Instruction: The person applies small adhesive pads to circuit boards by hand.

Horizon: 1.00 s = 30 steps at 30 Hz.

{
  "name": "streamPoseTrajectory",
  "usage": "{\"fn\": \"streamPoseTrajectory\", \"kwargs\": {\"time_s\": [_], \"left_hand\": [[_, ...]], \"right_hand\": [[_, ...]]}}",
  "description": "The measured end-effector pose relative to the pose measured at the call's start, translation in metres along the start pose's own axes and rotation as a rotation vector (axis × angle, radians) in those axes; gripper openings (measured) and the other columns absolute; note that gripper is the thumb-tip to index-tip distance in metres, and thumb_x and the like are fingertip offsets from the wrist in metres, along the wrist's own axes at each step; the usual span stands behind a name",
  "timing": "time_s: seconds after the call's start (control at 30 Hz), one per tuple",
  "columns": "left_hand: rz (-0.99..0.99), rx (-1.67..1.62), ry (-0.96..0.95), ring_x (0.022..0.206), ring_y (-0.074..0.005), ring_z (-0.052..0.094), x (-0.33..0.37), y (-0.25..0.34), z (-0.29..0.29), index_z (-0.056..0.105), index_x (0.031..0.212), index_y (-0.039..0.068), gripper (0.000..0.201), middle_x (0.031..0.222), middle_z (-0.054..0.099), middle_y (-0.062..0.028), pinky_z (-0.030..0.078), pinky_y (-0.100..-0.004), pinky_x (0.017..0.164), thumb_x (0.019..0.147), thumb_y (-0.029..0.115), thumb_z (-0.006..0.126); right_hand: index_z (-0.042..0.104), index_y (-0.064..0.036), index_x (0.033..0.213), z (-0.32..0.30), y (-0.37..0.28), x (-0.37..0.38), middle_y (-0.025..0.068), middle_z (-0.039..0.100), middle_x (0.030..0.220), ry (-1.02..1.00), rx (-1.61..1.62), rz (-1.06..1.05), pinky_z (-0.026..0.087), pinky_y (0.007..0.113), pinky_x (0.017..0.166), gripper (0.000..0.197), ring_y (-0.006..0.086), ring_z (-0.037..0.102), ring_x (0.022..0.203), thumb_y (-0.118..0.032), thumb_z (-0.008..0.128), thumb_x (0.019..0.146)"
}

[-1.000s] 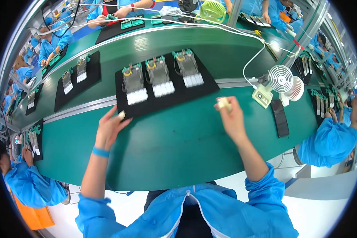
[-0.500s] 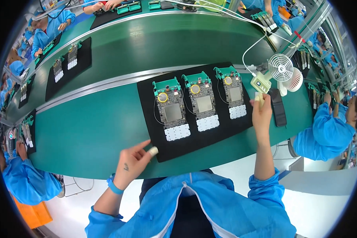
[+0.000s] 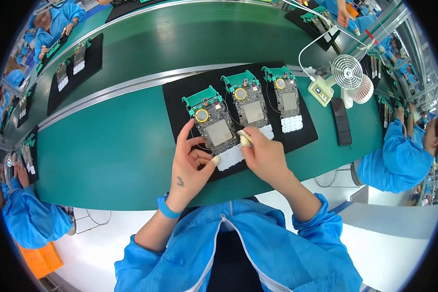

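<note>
Green board end [image 3: 202, 100] away, axis slanting leftward | left fingers [image 3: 184, 136] apart | right fingers [image 3: 254, 135] unclear

We log a white desk fan [image 3: 347, 72] at the right of the green worktop [image 3: 102, 151], its white cable [image 3: 300, 55] looping up behind. A second round fan [image 3: 361, 89], pinkish, sits just beside it. Dark smartphone [image 3: 341, 121] lying flat nearby. Past the metal rail [image 3: 131, 87] we note a long green lane [image 3: 204, 39]; at its left, a black mat [image 3: 92, 61] bearing two circuit boards. Blue-clad co-workers: one at our right [image 3: 389, 155], another at our left [image 3: 34, 216]. Orange object [image 3: 40, 258] low at left, pale floor [image 3: 95, 248] beside it.
</note>
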<state>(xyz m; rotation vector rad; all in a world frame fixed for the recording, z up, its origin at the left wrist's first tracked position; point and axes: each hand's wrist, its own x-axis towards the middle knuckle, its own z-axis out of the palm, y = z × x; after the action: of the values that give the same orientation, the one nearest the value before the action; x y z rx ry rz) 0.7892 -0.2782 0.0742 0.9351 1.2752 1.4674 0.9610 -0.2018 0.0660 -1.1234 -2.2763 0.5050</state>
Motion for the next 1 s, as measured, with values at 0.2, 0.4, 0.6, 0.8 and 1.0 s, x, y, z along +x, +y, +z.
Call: {"fn": "streamPoseTrajectory", "kwargs": {"time_s": [0.2,0.4,0.6,0.8,1.0], "left_hand": [[0.178,0.422,0.028,0.066,-0.0139,0.058,0.000,-0.010,0.008,0.058,0.099,-0.001,0.025,0.100,0.051,-0.0111,0.049,-0.0232,0.059,0.075,-0.004,0.065],[0.178,0.461,0.117,0.059,-0.0103,0.055,0.008,-0.014,0.013,0.055,0.084,-0.004,0.011,0.080,0.054,-0.0077,0.045,-0.0219,0.051,0.079,0.001,0.064],[0.140,0.481,0.177,0.055,-0.0093,0.055,0.010,-0.017,0.019,0.054,0.079,-0.003,0.011,0.072,0.056,-0.0064,0.043,-0.0222,0.048,0.079,0.002,0.064],[0.125,0.485,0.191,0.052,-0.0121,0.056,0.012,-0.019,0.020,0.055,0.077,-0.002,0.011,0.070,0.057,-0.0085,0.044,-0.0244,0.047,0.076,0.000,0.065],[0.122,0.470,0.194,0.053,-0.0116,0.056,0.014,-0.017,0.022,0.056,0.078,-0.002,0.011,0.070,0.056,-0.0077,0.044,-0.0240,0.047,0.076,0.000,0.067]], "right_hand": [[0.050,-0.0072,0.108,-0.005,0.004,-0.001,0.0148,0.064,0.078,0.074,0.093,0.083,0.052,0.037,0.058,0.028,0.0312,0.065,0.066,-0.011,0.059,0.081],[0.048,-0.0071,0.101,0.008,-0.016,-0.006,0.0132,0.061,0.067,-0.097,0.117,0.084,0.049,0.037,0.050,0.024,0.0317,0.063,0.058,-0.015,0.059,0.081],[0.047,-0.0072,0.100,0.017,-0.012,-0.005,0.0113,0.060,0.062,-0.057,0.095,0.054,0.047,0.037,0.047,0.024,0.0298,0.062,0.054,-0.015,0.059,0.081],[0.047,-0.0076,0.099,0.018,-0.013,-0.003,0.0094,0.059,0.061,-0.052,0.043,0.036,0.046,0.036,0.045,0.025,0.0279,0.061,0.052,-0.014,0.060,0.079],[0.048,-0.0078,0.096,0.018,-0.017,0.001,0.0061,0.058,0.059,-0.041,-0.115,-0.063,0.042,0.036,0.042,0.026,0.0263,0.059,0.050,-0.015,0.063,0.076]]}}
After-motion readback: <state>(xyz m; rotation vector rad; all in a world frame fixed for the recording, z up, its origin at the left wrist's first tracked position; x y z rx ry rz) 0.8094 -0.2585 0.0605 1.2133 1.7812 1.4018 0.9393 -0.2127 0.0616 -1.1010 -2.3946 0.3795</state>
